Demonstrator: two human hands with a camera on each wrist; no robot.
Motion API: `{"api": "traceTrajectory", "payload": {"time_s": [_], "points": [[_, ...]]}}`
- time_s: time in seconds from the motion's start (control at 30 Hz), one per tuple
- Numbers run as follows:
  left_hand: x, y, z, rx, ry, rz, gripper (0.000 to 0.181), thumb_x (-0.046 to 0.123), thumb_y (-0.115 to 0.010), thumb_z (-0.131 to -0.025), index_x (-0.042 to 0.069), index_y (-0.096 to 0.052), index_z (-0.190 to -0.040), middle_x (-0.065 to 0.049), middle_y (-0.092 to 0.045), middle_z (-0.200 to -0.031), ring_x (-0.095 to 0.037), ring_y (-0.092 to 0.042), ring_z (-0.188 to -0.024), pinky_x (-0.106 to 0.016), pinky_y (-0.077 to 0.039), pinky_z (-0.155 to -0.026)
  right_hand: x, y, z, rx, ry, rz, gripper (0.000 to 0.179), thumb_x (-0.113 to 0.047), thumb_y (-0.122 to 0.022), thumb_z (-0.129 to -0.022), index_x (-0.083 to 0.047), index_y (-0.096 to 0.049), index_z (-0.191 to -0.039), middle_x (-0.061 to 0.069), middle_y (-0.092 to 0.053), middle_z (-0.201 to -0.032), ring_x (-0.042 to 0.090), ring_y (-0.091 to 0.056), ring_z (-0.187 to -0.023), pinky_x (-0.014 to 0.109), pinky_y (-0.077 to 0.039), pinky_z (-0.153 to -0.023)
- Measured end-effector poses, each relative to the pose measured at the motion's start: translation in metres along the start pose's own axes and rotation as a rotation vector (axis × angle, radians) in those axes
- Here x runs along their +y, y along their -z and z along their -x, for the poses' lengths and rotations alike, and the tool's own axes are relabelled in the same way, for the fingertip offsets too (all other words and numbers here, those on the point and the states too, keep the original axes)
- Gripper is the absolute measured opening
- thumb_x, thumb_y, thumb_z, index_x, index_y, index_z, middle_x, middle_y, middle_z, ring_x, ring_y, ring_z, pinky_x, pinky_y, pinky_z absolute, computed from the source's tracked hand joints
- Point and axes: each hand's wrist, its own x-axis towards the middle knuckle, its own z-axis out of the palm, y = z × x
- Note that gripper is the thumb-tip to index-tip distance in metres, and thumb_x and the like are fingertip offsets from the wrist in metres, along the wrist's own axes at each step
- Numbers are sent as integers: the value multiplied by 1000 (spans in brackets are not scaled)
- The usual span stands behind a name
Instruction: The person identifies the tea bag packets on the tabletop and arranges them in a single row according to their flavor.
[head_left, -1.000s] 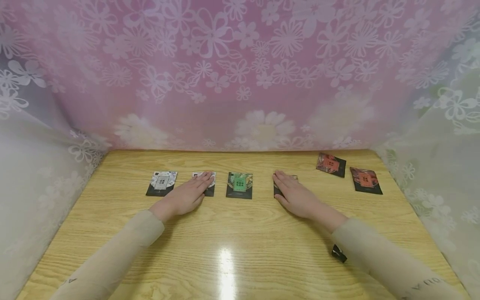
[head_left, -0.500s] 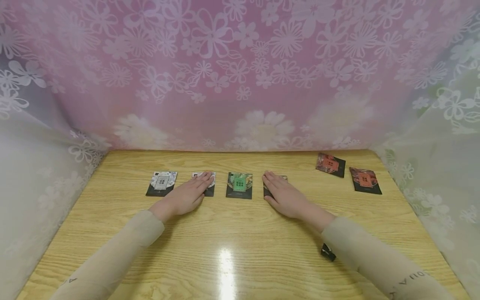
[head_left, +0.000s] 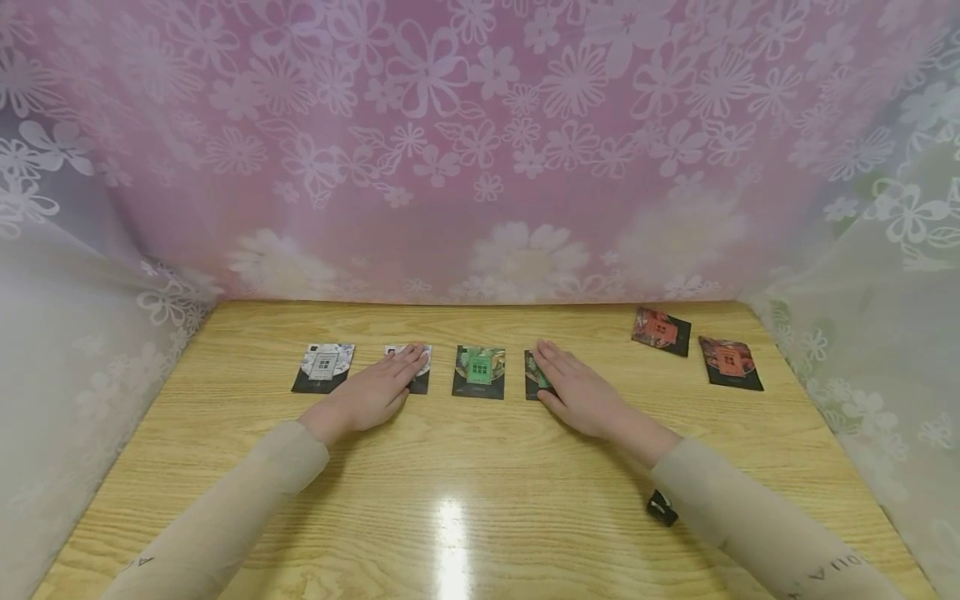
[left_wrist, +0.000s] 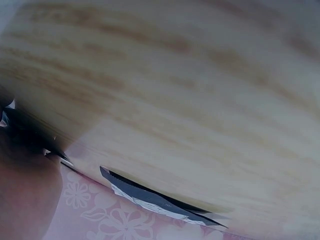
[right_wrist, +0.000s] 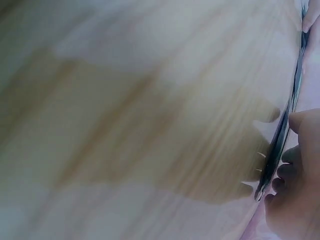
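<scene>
I'm seeing the right hand (head_left: 581, 393) resting straight, ungripping fingers on a green packet (head_left: 532, 379), whose nine-o'clock side is peeking out. The left hand (head_left: 375, 392) is likewise covering a white packet (head_left: 419, 386), fingers extended. A middle green packet (head_left: 478, 372) is lying between, touching neither. Past them, the tabletop (head_left: 480, 450) is running to its twelve-o'clock edge; sleeved forearms (head_left: 757, 508) are slanting in from five and seven.

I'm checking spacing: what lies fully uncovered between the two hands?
The head view shows one rectangular green-and-black packet between the left hand and right hand, with bare wooden table on either side.
</scene>
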Motion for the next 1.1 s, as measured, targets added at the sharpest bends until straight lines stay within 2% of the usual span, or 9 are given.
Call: {"api": "traceTrajectory", "payload": {"time_s": [0.37,0.67,1.1], "points": [[0,0,0,7,-3,2,61,19,-40,-114,3,-21,-170,-18,-16,-178,-37,-17,-166,-55,-22,-136,5,1,5,-7,0,8,68,-27,-55,-112,7,-29,-164,26,-25,-173,42,-24,-163,58,-25,-134],[1,0,1,9,-2,6,61,19,-41,-114,2,-22,-169,-18,-16,-178,-37,-17,-166,-55,-22,-136,10,1,6,31,-4,-4,67,-27,-54,-112,7,-30,-164,26,-26,-173,43,-26,-162,59,-25,-134],[0,0,0,3,0,11,61,19,-40,-114,2,-21,-169,-18,-15,-178,-37,-16,-166,-56,-21,-136,36,19,20,83,-56,16,62,-20,-54,-111,12,-33,-161,31,-30,-170,48,-29,-159,62,-23,-133]]}}
